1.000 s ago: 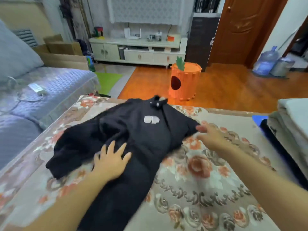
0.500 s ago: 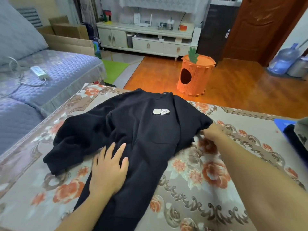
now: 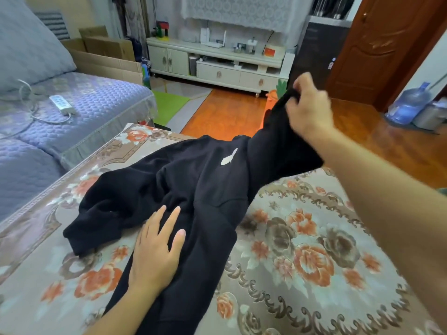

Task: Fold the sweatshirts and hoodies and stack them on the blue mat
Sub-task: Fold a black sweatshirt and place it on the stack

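A black sweatshirt (image 3: 193, 189) with a small white patch lies spread on the floral tablecloth (image 3: 302, 250). My left hand (image 3: 157, 247) rests flat on its lower middle, fingers straight. My right hand (image 3: 307, 107) grips the garment's right side and holds it lifted well above the table, so the cloth hangs from my fingers down to the rest of the garment. The blue mat is out of view.
A blue quilted sofa (image 3: 60, 117) with a white power strip (image 3: 61, 103) stands at the left. Beyond the table are wooden floor, a white TV cabinet (image 3: 217, 66), cardboard boxes (image 3: 106, 54), a brown door (image 3: 387, 44) and a water jug (image 3: 408, 107) at the right.
My right hand took hold of the sweatshirt's right edge and raised it off the table. The left hand stayed pressed on the garment. The view shifted left, hiding the mat and stack.
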